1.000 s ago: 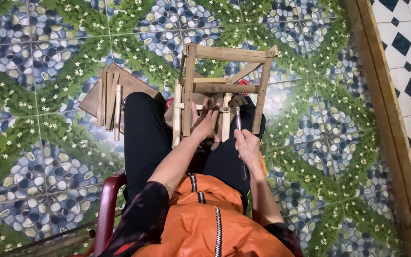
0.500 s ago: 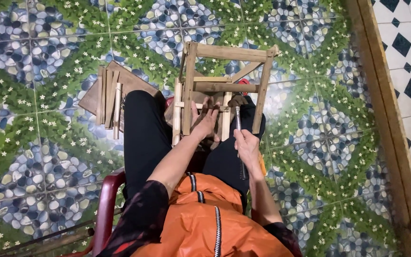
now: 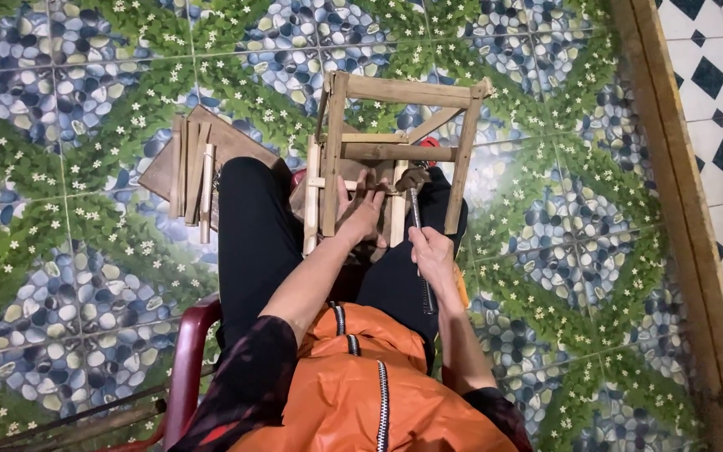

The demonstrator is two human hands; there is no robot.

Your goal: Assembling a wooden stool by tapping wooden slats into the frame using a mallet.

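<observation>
I sit on a red chair [image 3: 187, 360] with a small wooden frame stool [image 3: 403, 117] resting between my knees. My left hand [image 3: 360, 213] presses on the frame's lower slats, fingers spread over the wood. My right hand [image 3: 430, 251] grips the handle of a hammer [image 3: 412, 186], whose dark head rests on the slats just right of my left hand.
A flat wooden board [image 3: 236, 142] with several loose wooden sticks [image 3: 192, 172] lies on the patterned pebble-and-flower floor to my left. A wooden strip [image 3: 679, 209] borders a black-and-white tiled area at the right.
The hammer head has come down onto the slats beside my left hand. My left hand has shifted slightly on the frame.
</observation>
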